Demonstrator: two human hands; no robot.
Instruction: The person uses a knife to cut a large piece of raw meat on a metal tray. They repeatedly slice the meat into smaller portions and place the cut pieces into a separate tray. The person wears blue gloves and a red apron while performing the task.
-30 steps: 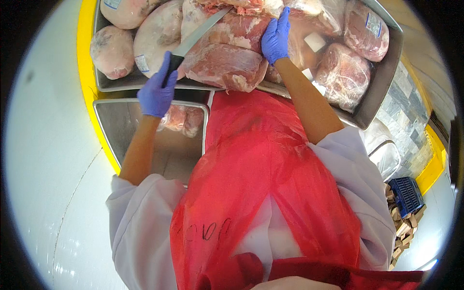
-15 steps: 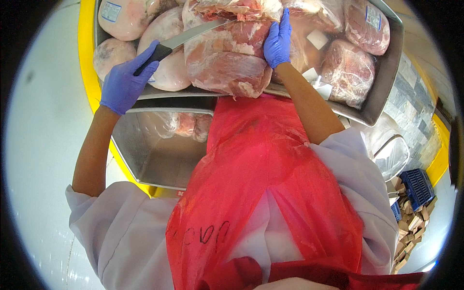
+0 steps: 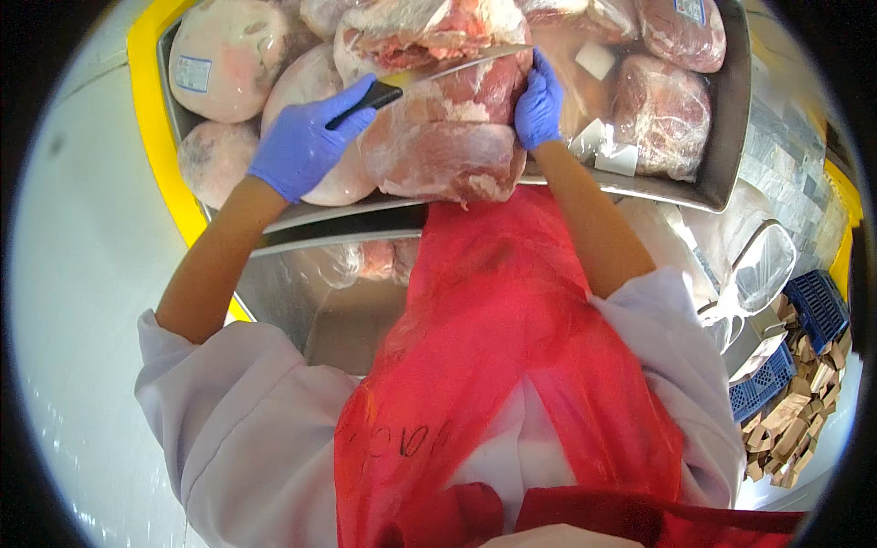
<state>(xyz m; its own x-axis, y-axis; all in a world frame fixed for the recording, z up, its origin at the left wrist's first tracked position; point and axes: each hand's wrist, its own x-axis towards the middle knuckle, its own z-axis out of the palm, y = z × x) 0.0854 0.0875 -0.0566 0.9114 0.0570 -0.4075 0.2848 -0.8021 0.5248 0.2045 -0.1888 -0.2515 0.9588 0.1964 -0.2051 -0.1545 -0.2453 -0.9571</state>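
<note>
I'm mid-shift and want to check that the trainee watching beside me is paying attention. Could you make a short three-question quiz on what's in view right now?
1. Multiple choice: which hand grips the knife? A) left, B) right, C) both.
2. Fill in the blank: the right hand rests against the ____ side of the big piece of meat.
3. True or false: the tip of the knife points away from the right hand.

Key:
1. A: the left hand has it by the black handle.
2. Right.
3. False: the tip points toward the right hand and shows close to its fingertips.
</note>
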